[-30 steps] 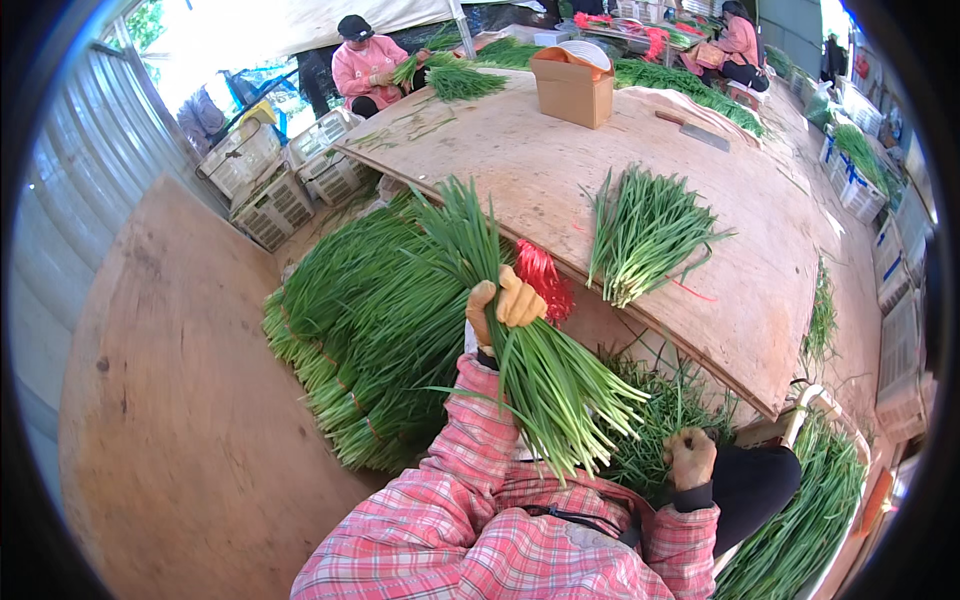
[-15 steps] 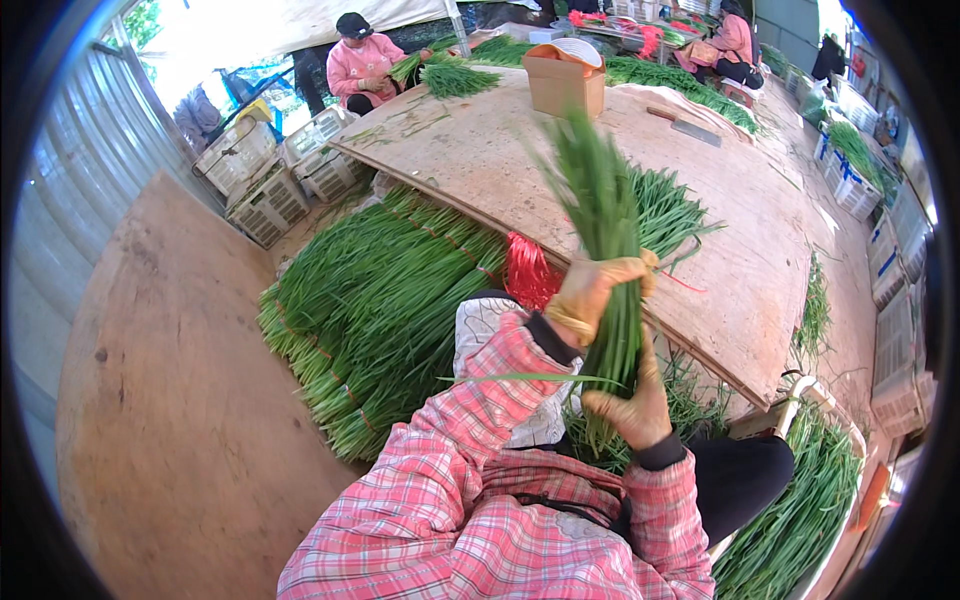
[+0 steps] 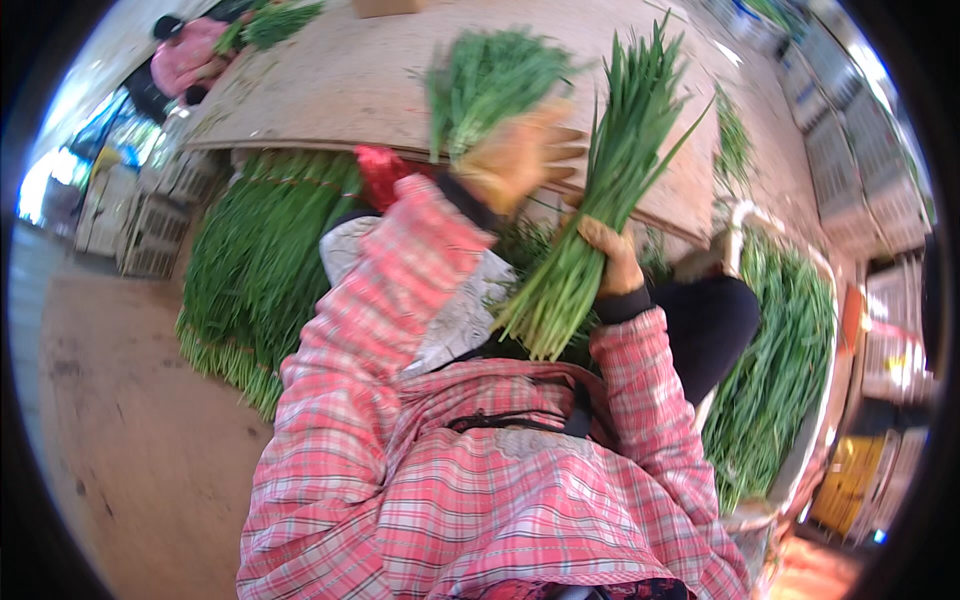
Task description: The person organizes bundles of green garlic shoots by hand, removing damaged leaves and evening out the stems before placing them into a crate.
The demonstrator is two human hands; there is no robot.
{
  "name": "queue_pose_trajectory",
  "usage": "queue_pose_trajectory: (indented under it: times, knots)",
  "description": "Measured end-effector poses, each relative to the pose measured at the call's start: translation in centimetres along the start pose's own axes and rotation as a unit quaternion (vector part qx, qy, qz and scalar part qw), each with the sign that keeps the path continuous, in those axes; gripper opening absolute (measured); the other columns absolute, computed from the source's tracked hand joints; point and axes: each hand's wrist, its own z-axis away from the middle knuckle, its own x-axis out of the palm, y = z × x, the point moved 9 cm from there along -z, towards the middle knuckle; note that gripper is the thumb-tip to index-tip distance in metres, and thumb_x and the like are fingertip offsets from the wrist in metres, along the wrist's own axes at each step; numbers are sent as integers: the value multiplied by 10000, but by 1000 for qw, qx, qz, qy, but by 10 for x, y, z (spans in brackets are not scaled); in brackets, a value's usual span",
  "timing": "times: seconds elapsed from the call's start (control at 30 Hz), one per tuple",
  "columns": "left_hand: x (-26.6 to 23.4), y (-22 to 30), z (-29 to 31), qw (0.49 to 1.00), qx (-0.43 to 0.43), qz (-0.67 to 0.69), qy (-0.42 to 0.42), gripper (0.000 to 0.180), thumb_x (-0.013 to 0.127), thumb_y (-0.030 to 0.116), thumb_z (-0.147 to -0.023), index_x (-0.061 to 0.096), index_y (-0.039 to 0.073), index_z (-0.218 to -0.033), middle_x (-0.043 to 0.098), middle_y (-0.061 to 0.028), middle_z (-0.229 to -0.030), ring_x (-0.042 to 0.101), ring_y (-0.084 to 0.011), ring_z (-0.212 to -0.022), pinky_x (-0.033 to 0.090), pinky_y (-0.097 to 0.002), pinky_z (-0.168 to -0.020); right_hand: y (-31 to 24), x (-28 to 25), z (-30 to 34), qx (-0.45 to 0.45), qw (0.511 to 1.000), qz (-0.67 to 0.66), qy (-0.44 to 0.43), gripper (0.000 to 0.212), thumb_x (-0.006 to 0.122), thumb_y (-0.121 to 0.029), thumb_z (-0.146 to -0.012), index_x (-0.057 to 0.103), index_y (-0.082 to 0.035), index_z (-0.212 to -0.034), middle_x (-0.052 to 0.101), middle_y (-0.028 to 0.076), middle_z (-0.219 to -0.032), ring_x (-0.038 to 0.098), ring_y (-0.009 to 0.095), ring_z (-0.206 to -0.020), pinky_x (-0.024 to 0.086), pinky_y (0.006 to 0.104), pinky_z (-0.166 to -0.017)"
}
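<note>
My right hand [image 3: 612, 252], in a tan glove, is closed round a bundle of garlic chives [image 3: 590, 230]. The bundle leans with its green tips up over the board and its pale stem ends down by my lap. My left hand [image 3: 520, 155], gloved too, is off the bundle with its fingers spread, a little blurred by motion. Just beyond it a loose pile of chives [image 3: 495, 85] lies on the wooden board [image 3: 330, 85]. Red ties [image 3: 380, 178] hang at the board's near edge, beside my left wrist.
Tied chive bundles [image 3: 270, 250] are stacked at the left. A white-rimmed crate [image 3: 738, 235] of loose chives [image 3: 775, 360] stands at my right. Pale crates [image 3: 835, 180] line the right side. A person [image 3: 185, 55] in pink sits at the far left, handling chives. A wooden sheet [image 3: 150, 400] lies at the lower left.
My left hand has let go of the chives, moved left and opened. The right hand now holds the bundle alone, tilted with its tips to the right. The view has tipped downward.
</note>
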Motion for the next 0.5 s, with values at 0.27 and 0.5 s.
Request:
queue_pose_trajectory:
  times: [0.27,0.5]
  knots:
    - [-17,-115,78,989,-86,-27,-121,762,476,582,-880,398,-22,-1338,527,-152,-1280,553,-252,-1128,445,-399,-960,14,-36,-26,50,992,-74,86,352,644,-183,-831,554,10,-1112,627,72,-892,625,186,-733,539,327,-658]
    - [-44,-168,87,986,-159,42,-27,425,678,296,-837,568,-8,-1113,665,-120,-941,673,-224,-799,561,-346,-703,49,-57,-7,83,985,119,91,499,743,-267,-796,559,69,-1116,650,122,-1010,629,188,-848,508,305,-776]
